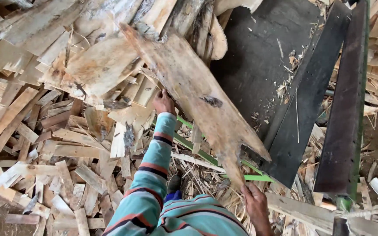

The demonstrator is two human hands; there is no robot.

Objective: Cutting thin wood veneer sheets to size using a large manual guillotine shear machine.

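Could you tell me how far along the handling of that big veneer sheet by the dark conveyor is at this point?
Already done: the ragged veneer sheet is lifted clear of the scrap pile. In hand: the left hand grips its edge and the right hand its torn lower tip, holding it tilted beside the dark conveyor belt. Left: the sheet rests on neither the belt nor the pile yet.

You have no packages, no labels, no signs, no screens in view
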